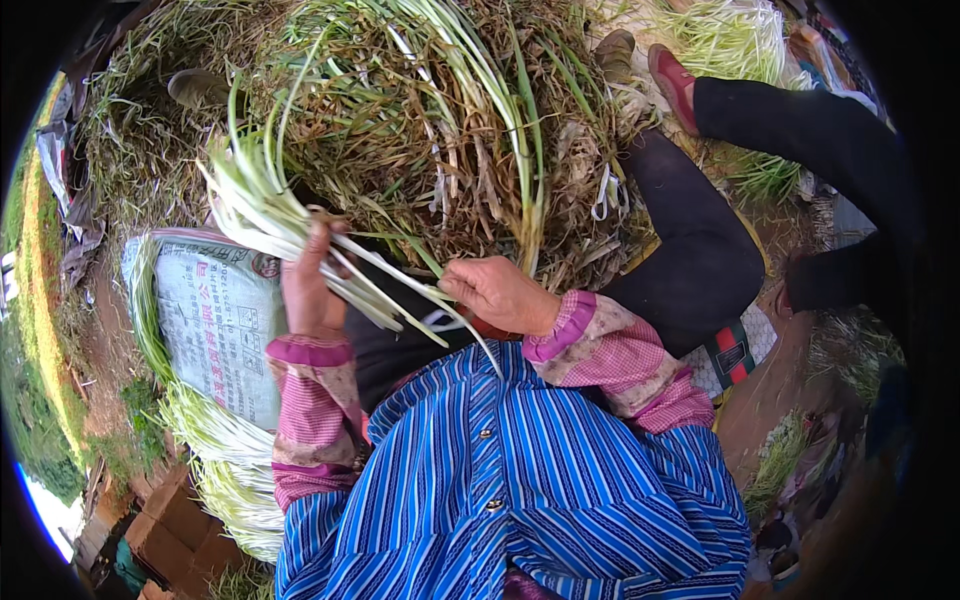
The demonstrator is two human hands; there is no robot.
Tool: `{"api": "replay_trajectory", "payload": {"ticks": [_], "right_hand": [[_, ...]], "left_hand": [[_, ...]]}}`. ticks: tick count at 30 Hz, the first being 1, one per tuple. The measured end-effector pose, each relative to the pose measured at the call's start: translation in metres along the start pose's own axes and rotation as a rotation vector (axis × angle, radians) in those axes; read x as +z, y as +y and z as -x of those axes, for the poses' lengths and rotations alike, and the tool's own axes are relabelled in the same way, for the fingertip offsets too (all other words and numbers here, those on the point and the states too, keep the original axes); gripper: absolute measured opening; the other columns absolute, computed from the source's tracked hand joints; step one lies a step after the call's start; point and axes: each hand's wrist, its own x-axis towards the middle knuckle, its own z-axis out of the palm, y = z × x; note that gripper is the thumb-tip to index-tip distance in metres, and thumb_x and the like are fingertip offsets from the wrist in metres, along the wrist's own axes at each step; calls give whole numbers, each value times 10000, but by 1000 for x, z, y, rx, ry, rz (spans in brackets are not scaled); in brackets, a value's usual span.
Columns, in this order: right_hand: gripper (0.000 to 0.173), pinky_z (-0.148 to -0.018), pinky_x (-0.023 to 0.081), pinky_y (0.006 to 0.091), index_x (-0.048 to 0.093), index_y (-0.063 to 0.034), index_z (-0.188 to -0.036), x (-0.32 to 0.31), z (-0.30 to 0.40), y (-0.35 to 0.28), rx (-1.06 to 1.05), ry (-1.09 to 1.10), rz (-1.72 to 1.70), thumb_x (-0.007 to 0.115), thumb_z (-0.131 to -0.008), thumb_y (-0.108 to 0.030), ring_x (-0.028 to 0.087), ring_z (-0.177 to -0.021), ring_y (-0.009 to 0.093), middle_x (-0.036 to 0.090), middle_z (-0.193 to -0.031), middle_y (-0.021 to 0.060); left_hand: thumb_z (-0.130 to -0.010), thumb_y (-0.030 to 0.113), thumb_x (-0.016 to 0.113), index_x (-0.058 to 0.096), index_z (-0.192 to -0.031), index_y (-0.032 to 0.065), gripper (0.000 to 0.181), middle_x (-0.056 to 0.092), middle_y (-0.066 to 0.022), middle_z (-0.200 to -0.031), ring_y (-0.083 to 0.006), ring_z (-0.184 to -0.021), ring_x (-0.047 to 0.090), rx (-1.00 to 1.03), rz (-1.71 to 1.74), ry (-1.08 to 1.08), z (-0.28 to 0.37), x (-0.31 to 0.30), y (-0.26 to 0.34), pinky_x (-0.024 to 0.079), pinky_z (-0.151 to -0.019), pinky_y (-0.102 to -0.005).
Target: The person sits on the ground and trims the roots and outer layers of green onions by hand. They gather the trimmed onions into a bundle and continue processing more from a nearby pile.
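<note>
My left hand point(313, 281) is raised above my lap, closed around a loose bunch of pale allium-like stalks point(259, 199). Their white ends slant down toward my blue striped apron point(450, 457), and the greener ends curl up and away. Just to the right, my right hand point(499, 294) pinches a thin green leaf point(424, 255) between thumb and forefinger. One long white stalk from the bunch passes just under those fingers. Before me is a large heap of withered leaves point(360, 161), with long uncleaned stalks point(517, 142) lying across it.
At my left lies a printed woven sack point(217, 322), with bundles of pale stalks point(232, 487) beside it. Behind them is a cardboard box point(176, 514). Another person's dark-trousered leg point(795, 131) and red shoe point(673, 86) are at the right. More stalks point(739, 37) lie beyond.
</note>
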Motion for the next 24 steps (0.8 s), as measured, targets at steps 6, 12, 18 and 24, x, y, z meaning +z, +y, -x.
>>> {"api": "replay_trajectory", "payload": {"ticks": [6,12,18,24], "right_hand": [[153,-470,411,379,472,-32,-682,-1,58,47,113,-38,418,466,-788,-142,510,-508,277,496,-592,117],[102,-575,431,317,565,-37,-732,-25,79,46,36,5,480,521,-751,-127,521,-658,224,488,-742,99],[244,-555,430,340,591,-34,-735,-72,43,49,387,568,463,556,-770,-272,544,-584,250,553,-654,126],[246,-586,433,323,600,-6,-804,-66,11,104,498,645,280,599,-736,-243,567,-620,268,584,-693,153]], "left_hand": [[-806,168,540,527,-973,48,205,578,-49,-823,-76,-622,477,251,-156,233,-57,-42,102,370,-477,-180],[-851,160,449,521,-968,4,208,556,-101,-832,-134,-701,522,279,85,-264,-97,-150,263,421,-478,-191],[-824,209,503,407,-1088,5,347,535,-52,-878,-131,-817,503,205,142,-509,-71,-41,108,438,-743,-215],[-677,62,603,505,-906,19,253,546,-57,-767,-171,-677,547,-232,-208,-344,-3,97,-53,444,-668,-287]]}}
